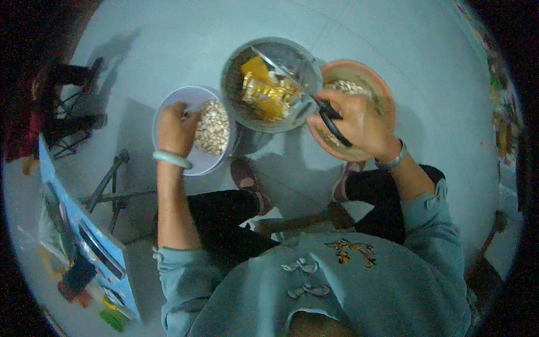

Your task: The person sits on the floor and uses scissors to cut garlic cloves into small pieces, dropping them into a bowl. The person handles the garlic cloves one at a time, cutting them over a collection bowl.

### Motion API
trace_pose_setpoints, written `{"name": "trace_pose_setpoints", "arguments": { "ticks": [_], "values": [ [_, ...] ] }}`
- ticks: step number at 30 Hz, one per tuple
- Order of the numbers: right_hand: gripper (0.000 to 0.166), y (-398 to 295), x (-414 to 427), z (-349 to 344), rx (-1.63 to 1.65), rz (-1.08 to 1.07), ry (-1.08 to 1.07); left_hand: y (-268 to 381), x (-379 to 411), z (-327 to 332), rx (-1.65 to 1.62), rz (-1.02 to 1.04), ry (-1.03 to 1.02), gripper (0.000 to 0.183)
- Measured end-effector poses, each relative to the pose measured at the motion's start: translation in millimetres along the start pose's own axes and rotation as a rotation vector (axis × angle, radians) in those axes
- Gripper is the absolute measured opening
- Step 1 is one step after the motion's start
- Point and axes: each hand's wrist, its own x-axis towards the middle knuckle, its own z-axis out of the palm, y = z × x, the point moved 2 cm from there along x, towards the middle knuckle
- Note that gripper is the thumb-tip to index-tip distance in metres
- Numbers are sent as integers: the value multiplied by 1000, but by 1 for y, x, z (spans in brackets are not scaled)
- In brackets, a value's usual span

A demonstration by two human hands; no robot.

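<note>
My left hand (174,130) reaches into a pale lavender plastic bucket (170,99), beside a heap of small whitish-brown pieces (214,128), possibly nuts or seeds. Its fingers are bent and blurred, and what they hold is unclear. My right hand (358,118) grips the black handle of a long bladed metal tool (276,67), perhaps scissors. The tool's metal part slants across a grey bucket (229,107). Inside that bucket lie a crumpled clear-and-gold wrapper (261,90), yellow pieces and pale scraps. Under my right hand is an orange-rimmed basin (389,97) holding similar pale pieces (349,87).
My shoes (243,173) are on the pale floor (177,46) just behind the containers. At left stands a blue-topped folding table (111,248) with assorted items on it. Dark folding stools (80,76) stand beyond it. Shelved goods (501,113) line the right edge.
</note>
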Motion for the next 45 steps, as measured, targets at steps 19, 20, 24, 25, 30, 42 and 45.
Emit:
{"name": "trace_pose_setpoints", "arguments": {
  "ticks": [19,20,24,25,30,42,45],
  "values": [
    [37,52,-83,-99,22,14,486,197,-42,349,-469,273,-774,26],
    [38,56,-86,-97,84,73,477,196,-37,379,-471,186,-813,26],
    [39,66,-105,-91,222,180,470,200,-45,459,-69,254,-985,27],
    [39,64,-107,-88,276,219,447,194,-47,470,17,269,-1009,27],
    [44,71,-116,-88,145,120,473,191,-61,506,239,384,-1096,29],
    [42,61,-107,-100,101,203,518,183,-51,509,-557,-187,-1105,28],
    [39,65,-108,-101,271,278,542,214,-42,435,-1071,-493,-1177,25]
  ]
}}
